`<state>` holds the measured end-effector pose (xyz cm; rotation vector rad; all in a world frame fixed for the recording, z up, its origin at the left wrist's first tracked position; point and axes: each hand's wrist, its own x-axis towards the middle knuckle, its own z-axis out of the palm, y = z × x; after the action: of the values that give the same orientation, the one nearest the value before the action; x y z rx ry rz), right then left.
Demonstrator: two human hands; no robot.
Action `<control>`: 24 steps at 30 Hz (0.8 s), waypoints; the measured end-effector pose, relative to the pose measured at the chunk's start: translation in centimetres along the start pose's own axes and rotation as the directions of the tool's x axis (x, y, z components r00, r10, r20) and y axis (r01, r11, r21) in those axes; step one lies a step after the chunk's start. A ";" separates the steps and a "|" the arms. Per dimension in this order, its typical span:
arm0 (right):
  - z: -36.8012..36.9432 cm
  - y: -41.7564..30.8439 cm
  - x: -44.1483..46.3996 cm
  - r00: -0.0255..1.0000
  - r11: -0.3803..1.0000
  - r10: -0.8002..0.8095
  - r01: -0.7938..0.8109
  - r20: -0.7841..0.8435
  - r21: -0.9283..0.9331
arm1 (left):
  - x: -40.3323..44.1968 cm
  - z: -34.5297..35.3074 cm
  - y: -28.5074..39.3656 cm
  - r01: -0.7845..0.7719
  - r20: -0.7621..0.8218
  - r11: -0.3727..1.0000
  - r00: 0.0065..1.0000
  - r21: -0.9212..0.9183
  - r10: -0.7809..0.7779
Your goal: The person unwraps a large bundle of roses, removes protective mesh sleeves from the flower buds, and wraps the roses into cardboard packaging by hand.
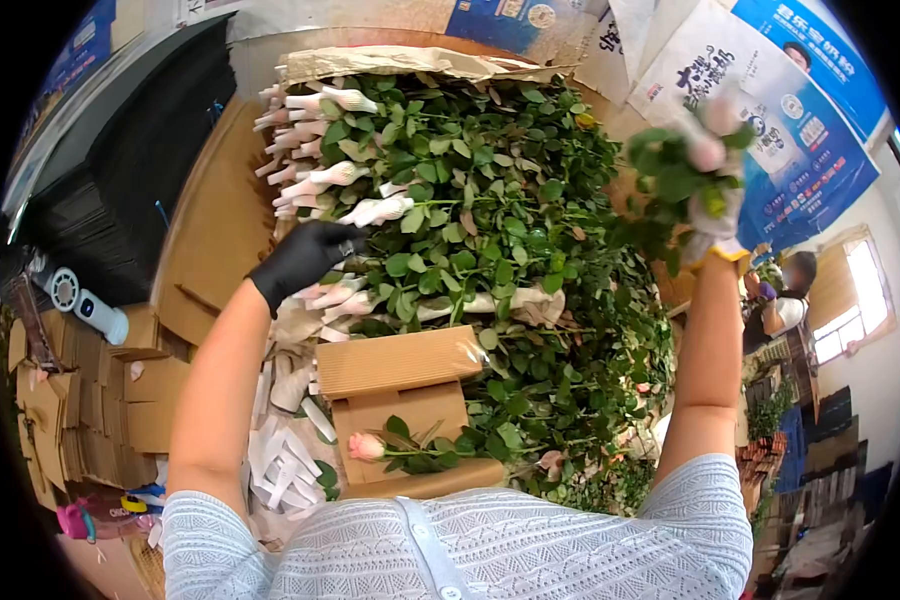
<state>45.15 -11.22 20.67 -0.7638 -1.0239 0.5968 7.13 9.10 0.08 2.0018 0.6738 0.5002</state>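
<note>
My left hand (315, 258), in a black glove, reaches to the left edge of a big pile of roses (490, 180). Its fingers are slightly apart, with their tips beside a rose head in a white net sleeve (378, 210); whether they touch it is hard to see. Raised at the right, my right hand (715, 215) wears a white glove with a yellow cuff. It is closed around a few leafy pink roses (708, 152), blurred by motion. In front of me, one pink rose (366, 446) lies on a piece of brown cardboard (400, 405).
A corrugated cardboard piece (400, 360) lies across the stems. White paper strips (285, 465) are heaped at lower left. Further left are stacked cardboard (90, 410), a small fan (65, 288) and a black stack (140, 170). Another person (785, 300) is at the right.
</note>
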 end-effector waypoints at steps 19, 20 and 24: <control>10.9 13.7 -0.7 0.834 0.718 0.386 -0.003 0.394 -0.696 | 6.6 2.8 1.2 -0.192 -0.324 0.713 0.945 -0.674 -0.052; 10.4 16.4 -0.8 0.815 0.606 0.292 0.246 0.500 -0.756 | 6.8 3.1 3.0 -0.187 -0.303 0.637 0.950 -0.748 -0.077; 8.7 18.8 -1.8 0.720 0.758 0.649 -0.586 0.244 -0.286 | 6.4 3.4 6.4 -0.100 -0.188 0.708 0.981 -0.700 -0.047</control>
<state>34.88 1.15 7.53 -1.2284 -1.1362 1.2625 15.64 8.33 4.49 1.2324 0.4599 0.8372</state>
